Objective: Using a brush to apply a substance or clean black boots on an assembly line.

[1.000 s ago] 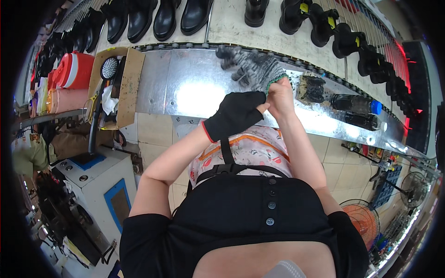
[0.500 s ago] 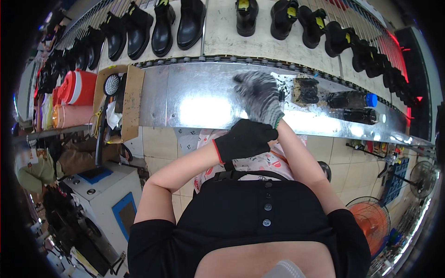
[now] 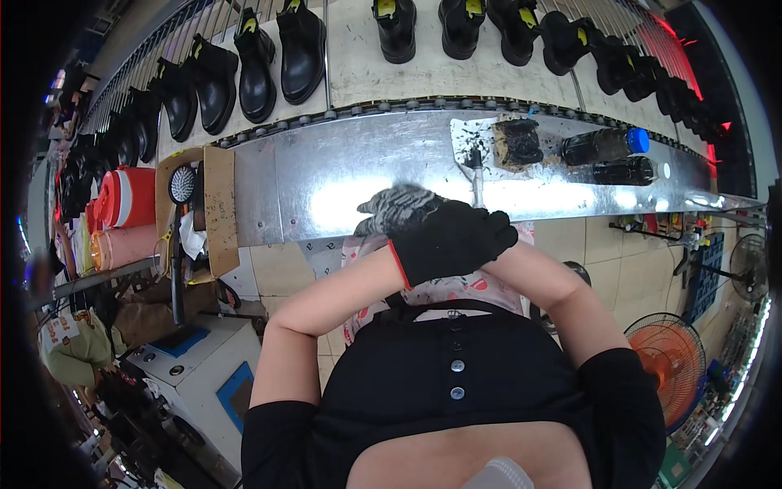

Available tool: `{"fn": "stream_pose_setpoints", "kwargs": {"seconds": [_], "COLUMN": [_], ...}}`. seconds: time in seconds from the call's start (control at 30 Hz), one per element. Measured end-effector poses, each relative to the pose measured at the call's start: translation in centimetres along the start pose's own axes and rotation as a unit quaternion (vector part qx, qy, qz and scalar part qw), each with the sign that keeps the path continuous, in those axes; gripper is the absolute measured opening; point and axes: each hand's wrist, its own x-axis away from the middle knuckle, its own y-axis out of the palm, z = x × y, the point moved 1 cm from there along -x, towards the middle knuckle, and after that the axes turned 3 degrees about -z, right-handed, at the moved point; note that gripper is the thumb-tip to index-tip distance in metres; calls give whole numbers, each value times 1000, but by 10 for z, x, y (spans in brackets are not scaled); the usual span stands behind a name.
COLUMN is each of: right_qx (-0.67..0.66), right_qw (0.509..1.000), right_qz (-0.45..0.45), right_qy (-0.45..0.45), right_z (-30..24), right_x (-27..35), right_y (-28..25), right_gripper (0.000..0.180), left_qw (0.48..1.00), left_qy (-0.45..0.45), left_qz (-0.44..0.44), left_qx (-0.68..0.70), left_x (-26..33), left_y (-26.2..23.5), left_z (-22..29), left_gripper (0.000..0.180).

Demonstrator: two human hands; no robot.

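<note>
My left hand (image 3: 454, 236), in a black glove with a red cuff edge, lies across my right wrist. Its fingers are curled over the cuff end of the grey-and-white striped glove, which is hidden beneath them. That striped glove covers my right hand (image 3: 397, 210), which points left above the near edge of the metal bench (image 3: 326, 175). The right fingers are partly apart, with nothing seen in them. Beyond my hands, a brush (image 3: 477, 175) lies with its dark tip on a stained white sheet (image 3: 463, 134). Next to it sits a black-smeared sponge-like block (image 3: 520, 143).
Two bottles of dark liquid, one blue-capped (image 3: 599, 145), one white-capped (image 3: 623, 171), lie on the bench at right. A cardboard box (image 3: 220, 212) with a round-headed brush (image 3: 182, 186) and a red jug (image 3: 134, 197) stand left. Black boots (image 3: 301, 53) line the conveyor (image 3: 358, 73) behind.
Both hands have moved left and closer to me. The right hand has turned to point left, and the left hand now covers its wrist. The brush has come into full view.
</note>
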Motion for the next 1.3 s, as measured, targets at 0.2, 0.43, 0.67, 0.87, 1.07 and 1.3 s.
{"fn": "stream_pose_setpoints", "kwargs": {"seconds": [0.2,0.43,0.67,0.87,1.07,1.3], "right_qx": [-96,-26,-88,-29,-104,-133], "right_qw": [967,896,832,847,752,862], "right_qz": [149,75,41,227,471,188], "right_qy": [181,438,546,480,449,451], "right_z": [-3,22,23,28,19,11], "right_x": [40,100,101,127,153,159], "right_y": [-30,-40,-31,-1,16,34], "right_gripper": [41,55,58,57,52,48], "left_qw": [852,662,623,805,741,692], "left_qy": [10,148,87,-155,-313,-390], "left_qz": [-50,50,71,17,146,231], "left_qx": [521,733,774,573,577,562], "left_x": [17,26,24,39,83,101], "left_y": [-95,-119,-118,-84,-32,-27], "left_z": [35,64,65,23,-26,-56], "left_gripper": [21,11,18,18,14,13]}}
